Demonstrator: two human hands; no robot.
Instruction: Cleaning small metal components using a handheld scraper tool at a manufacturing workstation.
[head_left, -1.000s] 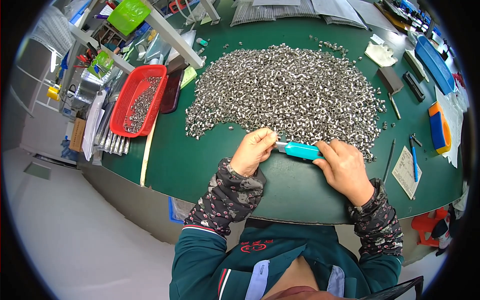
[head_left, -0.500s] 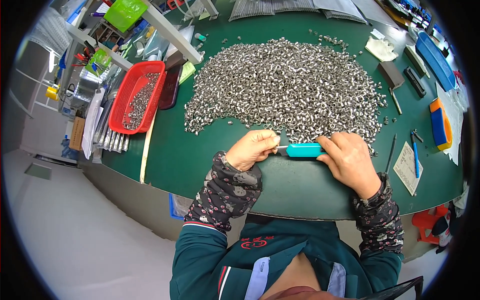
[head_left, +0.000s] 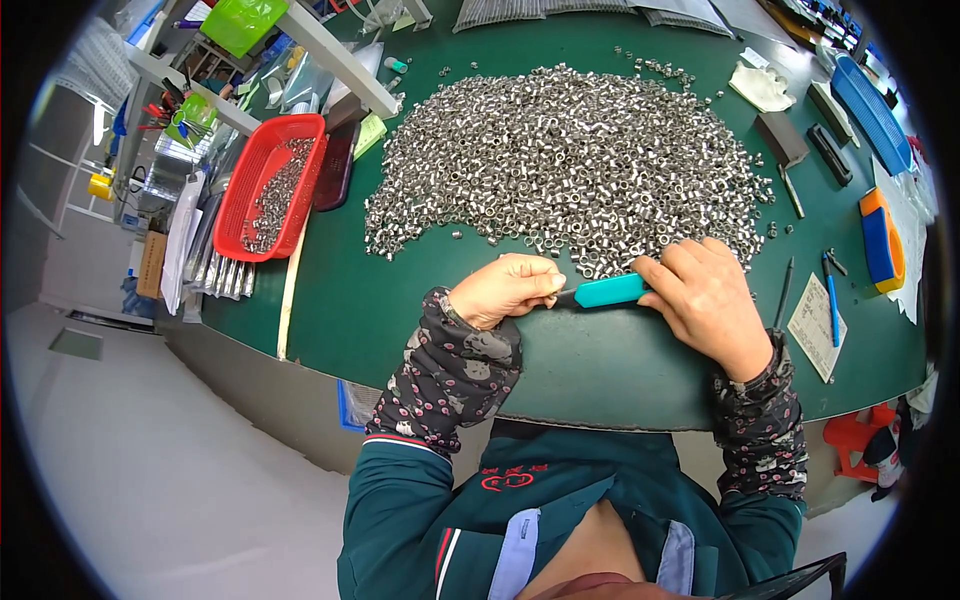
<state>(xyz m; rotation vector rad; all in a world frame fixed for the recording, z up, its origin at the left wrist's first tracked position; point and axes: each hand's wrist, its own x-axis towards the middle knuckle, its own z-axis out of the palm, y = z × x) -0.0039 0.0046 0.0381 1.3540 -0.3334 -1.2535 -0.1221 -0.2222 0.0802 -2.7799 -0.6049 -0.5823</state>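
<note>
Leftmost, a red plastic slotted basket (head_left: 262, 150) with small metal pieces in it stands on the green-topped desk (head_left: 600, 370), well apart from both hands. Next comes the left hand (head_left: 510, 288), its thumb and forefinger pinched together at the near edge of a broad heap of small silvery metal rings (head_left: 570, 160); whether something tiny sits between those fingertips I cannot tell. Just to their right is the narrow dark blade (head_left: 567, 298) of a turquoise-handled, knife-like tool (head_left: 610, 291). Its long axis runs nearly crosswise, rising slightly to the right, with the blade end toward the left fingertips; contact there is too small to make out. So the tool lies between the hands, the left nearer the blade, the right hand (head_left: 705, 310) closed around the handle's far end, thumb below and fingers above. Further right, a slim blue pen (head_left: 832, 300) lies apart.
</note>
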